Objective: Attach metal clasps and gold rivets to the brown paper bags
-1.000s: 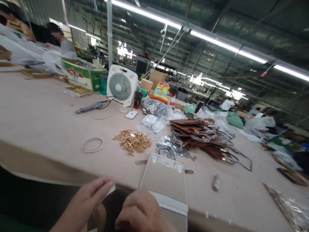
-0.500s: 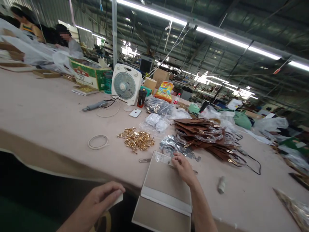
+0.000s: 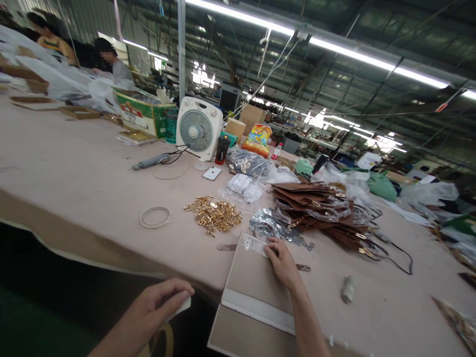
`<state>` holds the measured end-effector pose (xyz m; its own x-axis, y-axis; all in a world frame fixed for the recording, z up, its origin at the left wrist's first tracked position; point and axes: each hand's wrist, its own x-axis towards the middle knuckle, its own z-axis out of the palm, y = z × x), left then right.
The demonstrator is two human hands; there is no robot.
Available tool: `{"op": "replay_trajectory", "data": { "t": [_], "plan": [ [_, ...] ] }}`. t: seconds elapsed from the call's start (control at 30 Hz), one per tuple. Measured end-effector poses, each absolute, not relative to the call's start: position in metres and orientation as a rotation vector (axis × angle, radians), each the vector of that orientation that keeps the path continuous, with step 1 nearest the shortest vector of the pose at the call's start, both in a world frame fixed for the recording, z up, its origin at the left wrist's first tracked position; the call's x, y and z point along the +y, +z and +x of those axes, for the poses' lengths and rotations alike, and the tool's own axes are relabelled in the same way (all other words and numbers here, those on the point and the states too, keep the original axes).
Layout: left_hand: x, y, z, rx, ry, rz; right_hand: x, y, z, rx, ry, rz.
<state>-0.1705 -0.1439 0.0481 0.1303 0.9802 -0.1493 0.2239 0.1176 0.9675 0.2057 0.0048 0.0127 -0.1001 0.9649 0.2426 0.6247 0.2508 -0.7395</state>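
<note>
Nearest the camera, the left hand [image 3: 159, 307] hangs below the table edge, thumb and fingers closed on a small white flat piece [image 3: 183, 303]. It has hardly shifted over the last second and holds the piece the same way.

The right hand [image 3: 283, 260] is what has changed. A second ago it was curled up close to the body beside the left one. It has since reached forward across the flat grey board with a white cross-strip [image 3: 253, 280], which lies over the table's near edge. The hand arrived half a second ago and has stayed there. Its fingers are bent down on the board's far end beside the white perforated plate [image 3: 250, 244]. Whether they pinch anything cannot be told. So the work has moved from the lap out to the far end of the board, while the white piece is still held back.

A thin metal tab [image 3: 225, 246] lies left of the board and another [image 3: 303, 267] right of it. Beyond them are:
- a heap of small gold metal fittings [image 3: 215, 215]
- a white loop of cord [image 3: 155, 217]
- clear bags of silver hardware [image 3: 275, 227]
- a stack of brown leather straps [image 3: 316, 206]

Farther back stand a white box fan [image 3: 199, 129] and a green-and-red carton [image 3: 143, 116]. Other people [image 3: 111, 62] work at the far left.
</note>
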Motion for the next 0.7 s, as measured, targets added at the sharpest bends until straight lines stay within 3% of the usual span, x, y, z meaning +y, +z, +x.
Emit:
{"op": "replay_trajectory", "data": {
  "t": [0.33,0.7],
  "plan": [
    [-0.139,0.019,-0.176,1.312,0.980,1.218,0.011,-0.001,0.219,-1.868,0.526,-1.510],
    [-0.140,0.025,-0.172,1.211,1.032,1.157,0.011,-0.013,0.201,-1.758,0.231,-1.614]
  ]
}}
